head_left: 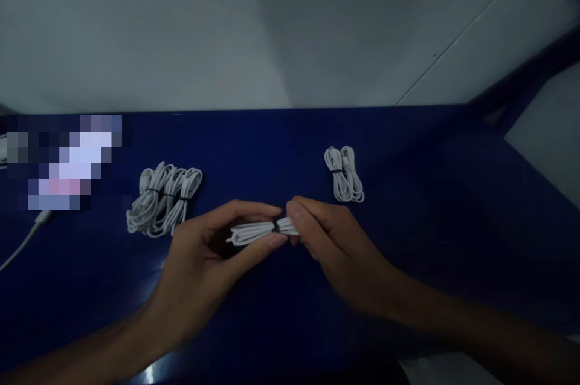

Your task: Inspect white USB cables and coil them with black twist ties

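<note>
Between my two hands is a coiled white cable [254,232], bound around its middle with a black tie [275,226]. My right hand [330,240] pinches the coil's right end between thumb and fingers, hiding that end. Around the left part curves my left hand [208,246], its thumb against the lower side near the tie and its fingers arched above. Behind my left hand lie several bundled white cables [165,197] with black ties. Two more tied white cables [344,173] rest beyond my right hand.
The blue tabletop [263,155] runs back to a pale wall [203,28]. At the left, a pixelated bright object [86,152] has a white cord [22,243] leading from it. A dark blue frame [521,83] rises at the right.
</note>
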The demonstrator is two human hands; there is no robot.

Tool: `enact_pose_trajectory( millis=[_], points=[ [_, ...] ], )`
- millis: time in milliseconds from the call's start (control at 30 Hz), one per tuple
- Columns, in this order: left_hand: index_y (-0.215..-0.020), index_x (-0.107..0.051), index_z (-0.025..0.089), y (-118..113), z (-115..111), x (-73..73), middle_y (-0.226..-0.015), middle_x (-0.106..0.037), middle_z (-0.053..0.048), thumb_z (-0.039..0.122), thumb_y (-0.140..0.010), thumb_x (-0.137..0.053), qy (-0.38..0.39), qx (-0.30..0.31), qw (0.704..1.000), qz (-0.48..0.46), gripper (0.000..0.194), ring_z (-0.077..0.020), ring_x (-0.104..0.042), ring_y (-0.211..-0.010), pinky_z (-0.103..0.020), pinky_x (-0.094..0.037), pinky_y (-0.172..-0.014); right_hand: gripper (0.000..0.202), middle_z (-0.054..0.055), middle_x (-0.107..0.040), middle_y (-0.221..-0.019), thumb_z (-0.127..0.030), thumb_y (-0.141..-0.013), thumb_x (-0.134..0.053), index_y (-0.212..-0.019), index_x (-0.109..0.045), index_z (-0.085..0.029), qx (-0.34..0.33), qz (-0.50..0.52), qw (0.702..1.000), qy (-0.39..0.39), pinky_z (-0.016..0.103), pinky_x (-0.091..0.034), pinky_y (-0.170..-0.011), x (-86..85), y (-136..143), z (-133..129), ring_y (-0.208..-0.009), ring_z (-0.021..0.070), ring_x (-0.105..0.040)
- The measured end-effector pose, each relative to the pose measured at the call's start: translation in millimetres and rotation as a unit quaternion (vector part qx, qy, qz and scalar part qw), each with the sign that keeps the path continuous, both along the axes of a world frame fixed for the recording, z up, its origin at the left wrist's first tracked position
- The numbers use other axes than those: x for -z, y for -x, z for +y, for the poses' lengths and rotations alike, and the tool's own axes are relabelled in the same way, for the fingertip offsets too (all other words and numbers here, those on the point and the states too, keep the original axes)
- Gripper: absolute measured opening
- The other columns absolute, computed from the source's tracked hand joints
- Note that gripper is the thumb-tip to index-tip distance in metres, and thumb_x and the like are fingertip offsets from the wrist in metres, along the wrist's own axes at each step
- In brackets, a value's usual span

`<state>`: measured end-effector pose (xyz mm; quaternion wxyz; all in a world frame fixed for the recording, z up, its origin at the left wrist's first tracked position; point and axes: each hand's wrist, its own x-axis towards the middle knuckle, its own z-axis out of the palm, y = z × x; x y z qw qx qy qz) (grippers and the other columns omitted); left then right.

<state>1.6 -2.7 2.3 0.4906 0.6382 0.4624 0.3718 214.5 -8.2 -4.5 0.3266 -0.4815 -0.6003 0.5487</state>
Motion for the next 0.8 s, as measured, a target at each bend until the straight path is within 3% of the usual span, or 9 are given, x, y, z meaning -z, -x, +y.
enact_pose_trajectory(
  millis=[100, 233, 467, 800],
  points=[
    [-0.124, -0.084, 0.038, 3.0, -1.8, 3.3, -0.111, -0.088, 0.003, 0.025, -0.091, -0.094, -0.088, 0.003, 0.995, 0.053, 0.037, -0.0223, -0.085, -0.098, -0.032, -0.071, -0.088, 0.052, -0.005, -0.045, -0.070, -0.054, -0.119, -0.045, -0.080, -0.055, -0.022, 0.007, 0.035, 0.998, 0.058, 0.027, -0.031, -0.052, 0.7, -4.2, 1.7, -0.057, 0.0117, -0.037],
    [-0.120, -0.085, 0.040, 5.2, -3.1, 5.7, -0.111, -0.087, 0.004, 0.022, -0.095, -0.090, -0.150, 0.016, 0.986, 0.076, 0.032, -0.0211, -0.083, -0.097, -0.034, -0.068, -0.087, 0.058, -0.005, -0.044, -0.068, -0.059, -0.118, -0.043, -0.079, -0.059, -0.021, -0.024, 0.050, 0.995, 0.084, 0.027, -0.030, -0.053, -2.5, -7.4, 4.1, -0.058, 0.0115, -0.037],
    [-0.112, -0.085, 0.037, 3.8, -2.4, 4.0, -0.102, -0.086, 0.004, 0.025, -0.097, -0.087, -0.125, 0.006, 0.987, 0.099, 0.019, -0.0199, -0.082, -0.085, -0.029, -0.064, -0.067, 0.043, -0.005, -0.049, -0.077, -0.043, -0.121, -0.044, -0.085, -0.052, -0.022, -0.005, -0.010, 1.000, -0.018, 0.029, -0.035, -0.058, -8.0, -4.5, 2.3, -0.064, 0.0117, -0.042],
    [-0.114, -0.090, 0.036, -0.1, -2.8, -0.4, -0.105, -0.091, 0.002, 0.024, -0.098, -0.086, -0.006, -0.005, 1.000, 0.005, 0.020, -0.0190, -0.087, -0.093, -0.022, -0.070, -0.079, 0.039, -0.005, -0.053, -0.072, -0.038, -0.121, -0.042, -0.086, -0.051, -0.023, 0.007, -0.076, 0.993, -0.094, 0.029, -0.037, -0.054, 1.5, 1.2, 1.1, -0.058, 0.0111, -0.047]
  ],
)
